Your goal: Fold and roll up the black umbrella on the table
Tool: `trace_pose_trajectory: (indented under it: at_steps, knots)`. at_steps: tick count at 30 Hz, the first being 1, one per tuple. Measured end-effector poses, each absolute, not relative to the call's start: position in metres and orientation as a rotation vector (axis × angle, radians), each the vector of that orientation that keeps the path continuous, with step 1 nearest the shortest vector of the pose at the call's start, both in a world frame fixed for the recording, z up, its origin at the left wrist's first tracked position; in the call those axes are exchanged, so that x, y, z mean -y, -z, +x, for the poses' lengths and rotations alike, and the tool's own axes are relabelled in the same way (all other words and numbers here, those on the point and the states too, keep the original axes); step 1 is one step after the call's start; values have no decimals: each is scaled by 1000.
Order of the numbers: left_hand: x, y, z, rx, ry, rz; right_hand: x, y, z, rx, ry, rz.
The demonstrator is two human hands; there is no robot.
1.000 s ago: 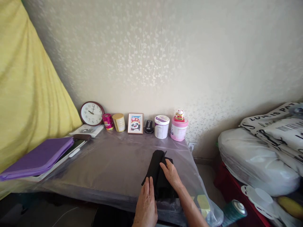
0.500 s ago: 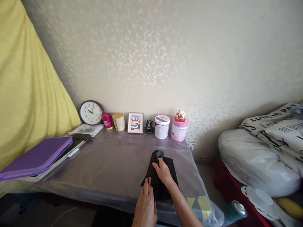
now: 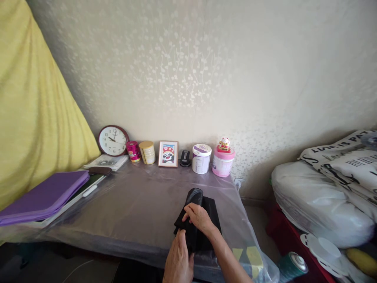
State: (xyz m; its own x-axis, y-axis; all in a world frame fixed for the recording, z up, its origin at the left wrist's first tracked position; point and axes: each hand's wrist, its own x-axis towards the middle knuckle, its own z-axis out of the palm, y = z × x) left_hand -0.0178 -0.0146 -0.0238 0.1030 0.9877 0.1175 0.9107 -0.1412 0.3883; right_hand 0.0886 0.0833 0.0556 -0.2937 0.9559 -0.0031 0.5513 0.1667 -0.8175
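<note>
A black item (image 3: 211, 214), perhaps folded cloth or a bag, lies near the table's front edge, right of the middle. A rolled or folded part of it rises along its left side, with a shiny top end. My right hand (image 3: 197, 217) rests over this part with its fingers bent round it, gripping it. At the near left edge, my left hand (image 3: 179, 255) holds the black material between its thumb and fingers. Its fingertips touch the fold.
Along the wall stand a clock (image 3: 113, 140), several tins, a framed panda picture (image 3: 168, 153) and a pink tub (image 3: 223, 164). A purple folder (image 3: 47, 196) lies left on the plastic-covered table (image 3: 126, 208). Right of the table are a spray can (image 3: 294, 265) and white bags (image 3: 318, 204).
My right hand has moved down and left, its fingers now bent over the black material. The left part of the material is now folded over more. My left hand has shifted slightly.
</note>
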Motion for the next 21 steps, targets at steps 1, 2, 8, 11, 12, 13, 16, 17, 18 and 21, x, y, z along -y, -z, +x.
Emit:
trace_pose_trajectory:
  at_steps: [1, 2, 8, 11, 12, 13, 16, 17, 18, 21]
  knots:
    - [15, 23, -19, -1895, -529, 2145, -82, -56, 89, 1938, -990, -1421]
    - [16, 21, -21, -1883, -542, 2137, -82, -56, 89, 1953, -977, -1419]
    - [15, 4, -25, -1827, -427, 2194, -84, -56, 89, 1969, -967, -1388]
    - [13, 9, -24, -1859, -374, 2195, -78, -57, 90, 1981, -951, -1346]
    - [12, 13, -24, -1867, -381, 2193, -75, -57, 91, 1990, -910, -1314]
    - [12, 17, -24, -1875, -396, 2189, -71, -56, 92, 2002, -849, -1277]
    - [11, 28, -23, -1878, -453, 2198, -64, -50, 98, 2071, -610, -1157]
    - [11, 31, -22, -1890, -470, 2200, -63, -47, 100, 2108, -538, -1122]
    - [12, 34, -21, -1912, -489, 2199, -64, -44, 102, 2144, -477, -1094]
    - [13, 39, -19, -1980, -538, 2189, -75, -37, 106, 2224, -358, -1077]
